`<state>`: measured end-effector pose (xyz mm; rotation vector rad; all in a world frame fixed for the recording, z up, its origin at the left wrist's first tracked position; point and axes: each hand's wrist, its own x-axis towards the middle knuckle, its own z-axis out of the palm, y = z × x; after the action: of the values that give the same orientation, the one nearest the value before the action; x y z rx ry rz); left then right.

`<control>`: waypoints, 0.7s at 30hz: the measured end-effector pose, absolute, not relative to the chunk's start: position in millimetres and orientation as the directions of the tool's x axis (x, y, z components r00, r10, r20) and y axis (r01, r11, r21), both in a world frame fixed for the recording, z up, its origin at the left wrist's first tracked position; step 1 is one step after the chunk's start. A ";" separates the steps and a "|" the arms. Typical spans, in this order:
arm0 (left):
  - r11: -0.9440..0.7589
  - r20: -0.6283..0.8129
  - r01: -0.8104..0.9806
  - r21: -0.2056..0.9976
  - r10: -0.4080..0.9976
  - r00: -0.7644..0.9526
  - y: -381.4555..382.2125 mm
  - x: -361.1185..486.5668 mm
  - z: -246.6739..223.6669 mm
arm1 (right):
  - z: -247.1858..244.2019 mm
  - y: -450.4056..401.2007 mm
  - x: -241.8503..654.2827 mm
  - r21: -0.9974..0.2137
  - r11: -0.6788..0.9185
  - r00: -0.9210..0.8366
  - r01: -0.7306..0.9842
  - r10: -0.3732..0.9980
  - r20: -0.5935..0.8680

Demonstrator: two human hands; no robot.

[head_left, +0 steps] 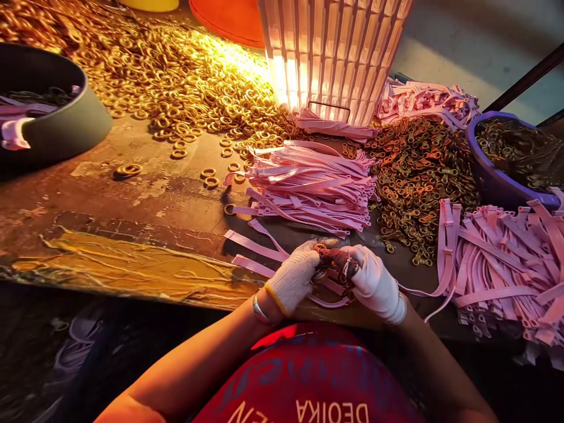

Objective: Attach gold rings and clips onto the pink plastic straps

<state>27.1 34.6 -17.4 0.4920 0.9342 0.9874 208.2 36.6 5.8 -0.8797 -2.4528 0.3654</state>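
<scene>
My left hand (291,281), in a dotted white knit glove, is closed in a pinch near the table's front edge. A brass ring (320,249) shows at its fingertips. My right hand (375,283), in a white glove with darkened fingertips, is closed close beside it; whatever lies between its fingers is hidden. Loose pink straps (253,245) lie to the left of my left hand, and others pass beneath both hands. Just beyond the hands is a pile of pink straps (308,188). One strap at its near left ends in a ring (228,209).
A big heap of brass rings (189,82) spreads across the back left. A dark bin (83,126) stands at the left. On the right are small metal clasps (423,176), a purple basin (489,158) and more pink straps (506,258). A ribbed translucent panel (330,59) rises behind.
</scene>
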 end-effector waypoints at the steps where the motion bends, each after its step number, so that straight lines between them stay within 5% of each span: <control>1: 0.507 -0.451 -0.509 0.695 0.860 0.240 33.8 27.1 -20.6 | 6.2 38.1 208.7 -0.430 0.751 -0.662 0.501 0.653 0.368; 6: 0.637 -0.516 -0.564 0.526 0.766 0.383 28.9 26.0 -16.6 | 5.0 39.1 208.7 -0.842 0.400 -0.320 0.362 0.902 0.291; 9: 0.569 -0.436 -0.587 0.575 0.821 0.369 27.8 25.1 -12.9 | -0.4 36.4 199.1 -0.954 0.195 -0.179 0.229 0.972 0.155; 14: 0.385 -0.301 -0.415 0.824 0.919 0.253 26.9 23.3 -17.1 | -10.2 28.3 186.0 -0.966 0.157 -0.116 0.205 0.984 0.135; 21: 0.581 -0.409 -0.229 0.781 0.753 0.515 25.3 11.7 4.3 | 1.6 36.7 214.3 -0.831 0.452 -0.506 0.324 0.825 0.251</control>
<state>11.7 25.3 4.3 0.7286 0.8266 0.6576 214.3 36.7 1.6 -0.9570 -2.0426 0.9745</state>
